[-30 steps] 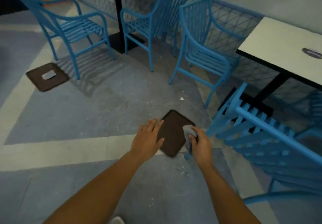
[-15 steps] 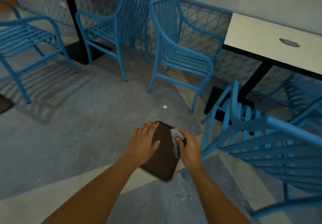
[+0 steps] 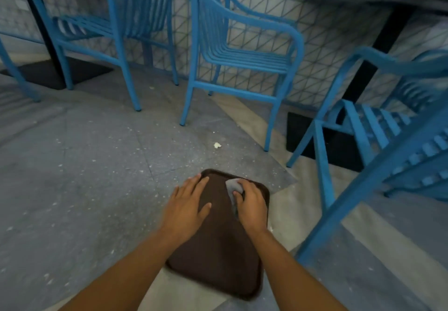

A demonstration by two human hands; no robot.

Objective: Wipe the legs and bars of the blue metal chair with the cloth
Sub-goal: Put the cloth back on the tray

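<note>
Grey cloth in your right hand; chair not yet touched.

Since a second ago your view has swung right and dropped lower: the tilted blue chair now fills the right side, its near leg running from the floor up past your right forearm. Both hands have kept their place over the brown tray on the floor. Right hand: fingers curled round the bunched cloth, grasping it. Left hand: flat, fingers straight and relaxed, holding nothing. Chair leg lies to the right of the cloth, near but apart. Judged: you are closing on the chair, wiping not begun; next reach goes right, toward that leg. Other blue chairs stand behind by the lattice wall.
</note>
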